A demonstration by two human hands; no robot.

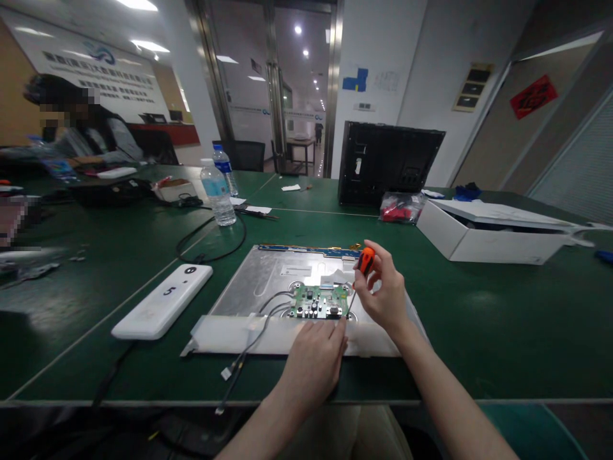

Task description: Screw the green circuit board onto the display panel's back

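our right hand [382,291] gripping an orange-handled screwdriver [366,260], our left hand [317,351] by the green board [313,298], can't really tell if it's pinching anything

"What stands behind the green counter [479,332]?"
"A glass door [239,83] in a metal frame [334,83], beside a white wall [383,38]."
"And the light?"
"Lamps [150,46] on the ceiling and along the corridor [306,70]."

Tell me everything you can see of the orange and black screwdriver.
The orange and black screwdriver has a plastic-looking handle and a thin, metal-looking shaft. The right hand grips it, handle up, shaft slanting down toward the near right corner of the green rectangular circuit board. The tip, close to the left hand, is too small to make out.
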